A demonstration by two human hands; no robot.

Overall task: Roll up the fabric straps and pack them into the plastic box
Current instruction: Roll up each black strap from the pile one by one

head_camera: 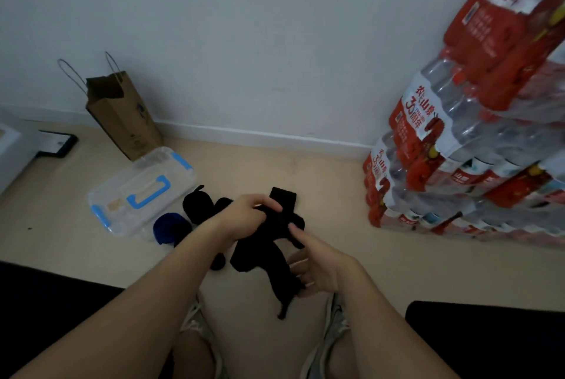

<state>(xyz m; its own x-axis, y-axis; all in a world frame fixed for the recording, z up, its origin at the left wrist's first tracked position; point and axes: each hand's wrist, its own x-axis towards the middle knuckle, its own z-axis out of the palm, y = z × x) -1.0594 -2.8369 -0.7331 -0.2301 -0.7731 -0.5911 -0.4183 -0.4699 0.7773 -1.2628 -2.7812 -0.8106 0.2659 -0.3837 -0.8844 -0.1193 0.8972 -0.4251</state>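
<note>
A pale wall (275, 42) fills the top of the view and meets a beige floor (351, 271) at a white skirting. Against the wall on the right stands a tall stack of shrink-wrapped water bottles (458, 149) with red labels. Left of centre on the floor lies the clear plastic box (140, 192), with its lid on and blue latches and a blue handle showing. Just behind it a brown paper bag (125, 115) stands upright with its wire-thin handles up. Over the middle of the floor the person holds a long black strap (269, 256) between both hands. It is bunched and partly folded, with a thin tail hanging down towards the grey shoes (333, 326). The left hand (247, 216) grips the upper part, its fingers curled over the fabric. The right hand (321, 265) pinches the lower part, with the thumb on top and the fingers curled beneath. Beyond the left forearm a heap of more black straps (198, 204) lies on the floor (how many cannot be told, as they merge into one dark mass). A rolled blue strap (169, 227) sits just beside the near corner of the box. None of the straps can be seen inside the box.
</note>
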